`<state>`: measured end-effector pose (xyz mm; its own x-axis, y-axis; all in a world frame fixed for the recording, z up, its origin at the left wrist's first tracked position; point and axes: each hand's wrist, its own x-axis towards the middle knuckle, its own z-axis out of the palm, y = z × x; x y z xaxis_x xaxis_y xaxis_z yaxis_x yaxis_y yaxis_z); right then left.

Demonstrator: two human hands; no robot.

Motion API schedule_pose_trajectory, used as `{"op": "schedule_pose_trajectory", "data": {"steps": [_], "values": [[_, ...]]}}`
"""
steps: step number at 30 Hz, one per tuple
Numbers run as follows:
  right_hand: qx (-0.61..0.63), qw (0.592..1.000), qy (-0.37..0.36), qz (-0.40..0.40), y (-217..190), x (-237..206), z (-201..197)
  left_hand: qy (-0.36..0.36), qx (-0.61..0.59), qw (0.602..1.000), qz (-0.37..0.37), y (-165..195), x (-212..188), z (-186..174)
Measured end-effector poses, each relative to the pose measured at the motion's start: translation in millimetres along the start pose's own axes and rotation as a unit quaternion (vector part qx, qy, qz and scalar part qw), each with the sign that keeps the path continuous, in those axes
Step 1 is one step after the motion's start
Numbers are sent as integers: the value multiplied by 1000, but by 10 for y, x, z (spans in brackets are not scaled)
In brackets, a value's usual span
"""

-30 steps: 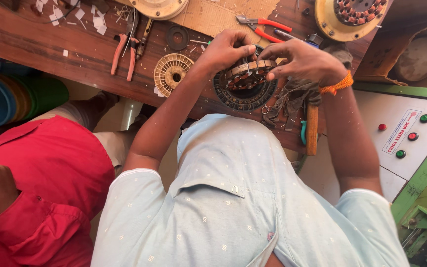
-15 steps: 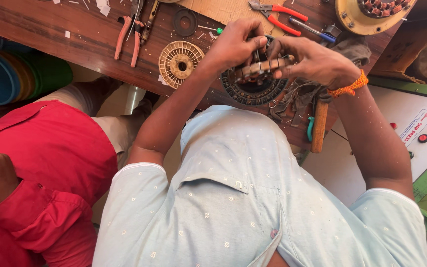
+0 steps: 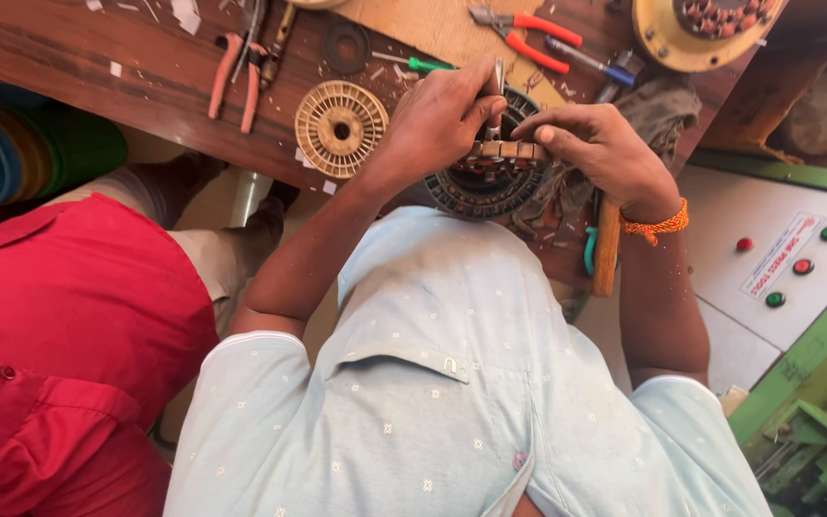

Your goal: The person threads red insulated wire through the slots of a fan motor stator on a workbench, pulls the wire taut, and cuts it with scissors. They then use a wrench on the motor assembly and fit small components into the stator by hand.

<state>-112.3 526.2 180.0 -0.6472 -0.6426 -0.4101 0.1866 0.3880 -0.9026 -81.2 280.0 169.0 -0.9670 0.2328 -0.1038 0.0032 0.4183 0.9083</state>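
Note:
A dark round motor stator (image 3: 479, 190) with copper windings sits at the near edge of the wooden bench (image 3: 155, 81). My left hand (image 3: 437, 120) grips a thin metal tool (image 3: 498, 88) that stands upright, its tip down in the stator's slots. My right hand (image 3: 597, 146), with an orange thread band on the wrist, rests on the stator's top; its fingertips press on a row of small tan pieces (image 3: 506, 149). Both hands hide the far part of the stator.
On the bench lie a cream slotted disc (image 3: 341, 127), pink-handled pliers (image 3: 232, 72), red-handled pliers (image 3: 533, 33), a yellow round housing (image 3: 705, 29) and a wooden-handled hammer (image 3: 607, 251). A button panel (image 3: 787, 258) stands at the right. A person in red (image 3: 59, 325) sits at the left.
The view has tilted down a little. My left hand has brought the thin tool upright at the stator's top, and my right fingers have slid closer to it.

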Motion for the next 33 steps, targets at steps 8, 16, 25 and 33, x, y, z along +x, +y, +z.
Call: {"op": "schedule_pose_trajectory", "data": {"steps": [8,16,25,33], "values": [[67,993,39,89,19,-249,346,8,48,997,56,13,-179,256],[45,995,80,43,108,-360,580,62,79,987,127,233,-605,345],[49,995,82,-27,311,-349,714,167,28,978,120,118,-915,554],[14,993,117,23,276,-485,610,156,149,959,183,39,-898,591]]}}
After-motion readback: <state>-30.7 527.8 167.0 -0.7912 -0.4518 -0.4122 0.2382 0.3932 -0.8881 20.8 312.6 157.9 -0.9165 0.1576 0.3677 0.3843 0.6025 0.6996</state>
